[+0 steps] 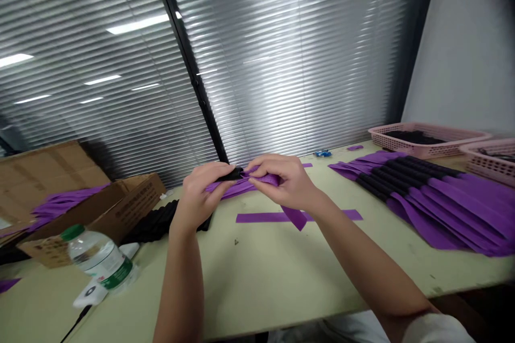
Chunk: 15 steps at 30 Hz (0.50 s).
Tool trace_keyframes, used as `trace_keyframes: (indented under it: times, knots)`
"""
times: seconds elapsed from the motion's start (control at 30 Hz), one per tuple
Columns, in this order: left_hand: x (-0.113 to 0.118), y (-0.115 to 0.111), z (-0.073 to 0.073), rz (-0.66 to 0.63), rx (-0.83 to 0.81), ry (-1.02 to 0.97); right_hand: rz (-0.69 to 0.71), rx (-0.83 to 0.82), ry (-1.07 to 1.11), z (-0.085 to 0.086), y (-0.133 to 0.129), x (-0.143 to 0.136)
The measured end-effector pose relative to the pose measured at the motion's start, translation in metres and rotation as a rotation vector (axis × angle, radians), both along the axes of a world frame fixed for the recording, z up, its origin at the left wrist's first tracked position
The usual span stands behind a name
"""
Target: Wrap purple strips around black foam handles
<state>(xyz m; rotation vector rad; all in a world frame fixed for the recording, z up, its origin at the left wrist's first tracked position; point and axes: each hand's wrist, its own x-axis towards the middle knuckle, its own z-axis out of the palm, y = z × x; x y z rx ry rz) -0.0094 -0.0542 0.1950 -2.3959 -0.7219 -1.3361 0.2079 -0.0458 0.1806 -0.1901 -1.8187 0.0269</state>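
Note:
My left hand (pixel 197 195) is closed around a short black tube (pixel 232 174), thumb underneath and fingers on top. A purple band (pixel 267 178) is bunched at the tube's open end, pinched between the thumb and fingers of my right hand (pixel 292 182). Part of the purple band also runs below the tube by my left thumb, and a loose end hangs under my right hand. How far the band goes into the tube is hidden. Beneath my hands, a flat purple strip (pixel 257 217) lies on the table (pixel 273 273).
To the right lie several purple bands with black sleeves (pixel 414 179). Pink baskets (pixel 426 147) stand behind them. On the left are black tubes (pixel 155 222), a cardboard box (pixel 129 209) with purple bands, a water bottle (pixel 100 257) and a white device (pixel 90 295) with a cable.

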Motion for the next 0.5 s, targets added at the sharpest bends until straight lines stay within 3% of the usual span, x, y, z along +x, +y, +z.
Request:
trace_keyframes:
  times: [0.5]
  knots:
    - [-0.0011, 0.0023, -0.0001, -0.053, 0.011, -0.035, 0.019, -0.022, 0.133, -0.0024, 0.0005, -0.0083]
